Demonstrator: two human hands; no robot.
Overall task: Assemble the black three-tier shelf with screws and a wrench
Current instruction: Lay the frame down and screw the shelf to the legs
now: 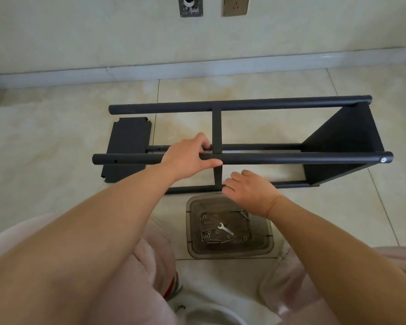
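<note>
With the shelf frame (244,137) lying on the floor, the left hand (188,158) grips its near pole (291,158) while the right hand (249,191), fingers relaxed, should line up the middle panel (216,130) before screwing.

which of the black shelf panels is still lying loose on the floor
The flat black notched panel at the frame's left end lies flat on the tiles; the middle panel and the right-end panel stand between the poles.
</note>
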